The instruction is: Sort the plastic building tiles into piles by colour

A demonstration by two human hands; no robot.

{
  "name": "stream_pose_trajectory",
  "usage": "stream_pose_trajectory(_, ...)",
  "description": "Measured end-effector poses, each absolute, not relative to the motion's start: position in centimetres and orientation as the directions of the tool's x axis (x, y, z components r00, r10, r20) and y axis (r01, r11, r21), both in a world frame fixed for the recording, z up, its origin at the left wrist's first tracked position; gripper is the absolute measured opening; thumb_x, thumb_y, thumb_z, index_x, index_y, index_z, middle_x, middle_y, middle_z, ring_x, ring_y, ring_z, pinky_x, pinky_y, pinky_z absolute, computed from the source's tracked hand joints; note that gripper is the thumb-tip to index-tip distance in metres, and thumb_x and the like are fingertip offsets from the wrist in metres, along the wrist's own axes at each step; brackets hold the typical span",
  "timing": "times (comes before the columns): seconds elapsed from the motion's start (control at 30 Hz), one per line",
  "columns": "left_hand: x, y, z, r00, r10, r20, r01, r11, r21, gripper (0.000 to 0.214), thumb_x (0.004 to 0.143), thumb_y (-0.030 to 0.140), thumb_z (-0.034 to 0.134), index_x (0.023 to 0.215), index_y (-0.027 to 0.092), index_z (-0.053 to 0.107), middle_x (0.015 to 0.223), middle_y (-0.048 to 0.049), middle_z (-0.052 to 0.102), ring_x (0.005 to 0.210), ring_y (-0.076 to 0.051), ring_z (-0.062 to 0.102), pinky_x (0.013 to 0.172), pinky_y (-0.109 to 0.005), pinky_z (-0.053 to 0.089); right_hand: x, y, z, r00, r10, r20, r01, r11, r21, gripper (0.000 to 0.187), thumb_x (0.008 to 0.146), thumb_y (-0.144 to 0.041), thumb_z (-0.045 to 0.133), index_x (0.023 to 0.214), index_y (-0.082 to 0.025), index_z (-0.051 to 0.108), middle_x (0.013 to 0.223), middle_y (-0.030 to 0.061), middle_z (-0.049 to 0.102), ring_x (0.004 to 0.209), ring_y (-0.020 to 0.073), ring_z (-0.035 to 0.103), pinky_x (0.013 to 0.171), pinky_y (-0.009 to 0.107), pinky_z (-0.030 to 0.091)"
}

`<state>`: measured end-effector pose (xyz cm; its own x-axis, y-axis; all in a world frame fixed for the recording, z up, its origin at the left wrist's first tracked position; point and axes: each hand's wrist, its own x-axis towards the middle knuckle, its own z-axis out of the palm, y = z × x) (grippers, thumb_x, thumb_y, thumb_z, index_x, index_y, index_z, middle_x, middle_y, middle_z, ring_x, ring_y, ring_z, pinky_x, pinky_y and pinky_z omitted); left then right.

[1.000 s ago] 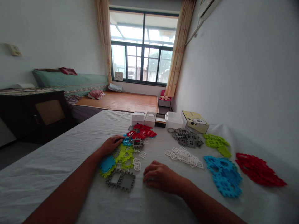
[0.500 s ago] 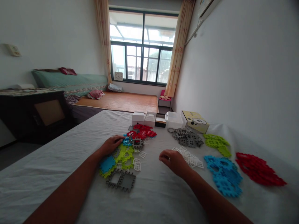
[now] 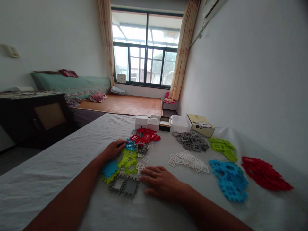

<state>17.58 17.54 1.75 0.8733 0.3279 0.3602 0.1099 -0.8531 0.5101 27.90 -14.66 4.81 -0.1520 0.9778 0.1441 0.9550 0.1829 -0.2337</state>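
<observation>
My left hand (image 3: 115, 149) rests at the left edge of a mixed pile, fingertips against a blue toothed plastic building piece (image 3: 131, 146). Its fingers are stretched forward, with nothing seen in them. Palm down and fingers spread, my right hand (image 3: 161, 183) reaches over the cloth. Its fingertips are at a small white window-shaped piece (image 3: 140, 167), partly covering it. Around both hands lie lime-green pieces (image 3: 130, 158), a joined pair of dark grey frames (image 3: 124, 186) and red pieces (image 3: 145, 136).
Sorted heaps lie to the right: white window pieces (image 3: 190, 160), grey pieces (image 3: 192, 142), lime pieces (image 3: 222, 147), blue pieces (image 3: 232, 183) and red pieces (image 3: 264, 175). Along the back stand small white boxes (image 3: 141, 122), a clear plastic box (image 3: 178, 123) and a yellow carton (image 3: 201, 125).
My right hand has moved left and nearer to me, from the white heap to the mixed pile. Its curled fingers have spread, and the heap's left end shows. The left hand stays put.
</observation>
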Motion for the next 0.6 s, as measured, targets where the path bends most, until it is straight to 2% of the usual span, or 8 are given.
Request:
stream_pose_trajectory(0.23, 17.6, 17.6, 1.7, 0.878, 0.322, 0.355, 0.106, -0.853, 0.511, 0.041, 0.082, 0.045, 0.040, 0.106, 0.021, 0.062, 0.108, -0.0043, 0.063, 0.101, -0.021, 0.056, 0.091, -0.031, 0.042, 29.0, -14.9, 5.0, -0.099, 0.977, 0.188, 0.972, 0.135, -0.190, 0.025, 0.086, -0.038, 0.046, 0.105, -0.025, 0.055, 0.113, 0.0005, 0.058, 0.105, 0.0153, 0.048, 0.089, 0.029, 0.033)
stream_pose_trajectory(0.33, 17.6, 17.5, 1.8, 0.874, 0.324, 0.363, 0.099, -0.850, 0.518, 0.041, 0.081, 0.046, 0.041, 0.105, 0.021, 0.063, 0.107, -0.0039, 0.064, 0.100, -0.021, 0.056, 0.090, -0.031, 0.043, 28.9, -14.6, 4.9, -0.060, 0.980, 0.192, 0.982, 0.092, -0.164, 0.027, 0.081, -0.038, 0.055, 0.104, -0.024, 0.055, 0.107, 0.0022, 0.060, 0.098, 0.0164, 0.050, 0.084, 0.029, 0.036)
stream_pose_trajectory(0.47, 17.5, 17.3, 2.1, 0.875, 0.333, 0.351, 0.110, -0.844, 0.525, 0.041, 0.080, 0.046, 0.041, 0.105, 0.021, 0.063, 0.106, -0.0038, 0.064, 0.099, -0.021, 0.057, 0.090, -0.031, 0.043, 28.7, -14.0, 4.3, -0.032, 0.971, 0.235, 0.992, 0.059, -0.108, 0.035, 0.081, -0.037, 0.053, 0.115, -0.028, 0.048, 0.116, 0.0019, 0.054, 0.100, 0.0177, 0.047, 0.083, 0.031, 0.037)
stream_pose_trajectory(0.6, 17.5, 17.0, 2.4, 0.881, 0.331, 0.338, 0.116, -0.844, 0.524, 0.041, 0.081, 0.044, 0.040, 0.107, 0.021, 0.062, 0.106, -0.0046, 0.063, 0.100, -0.020, 0.056, 0.091, -0.031, 0.042, 28.9, -13.7, 4.1, -0.069, 0.970, 0.231, 0.992, 0.091, -0.086, 0.023, 0.085, -0.034, 0.049, 0.106, -0.028, 0.054, 0.107, 0.0001, 0.058, 0.096, 0.0158, 0.047, 0.080, 0.028, 0.038)
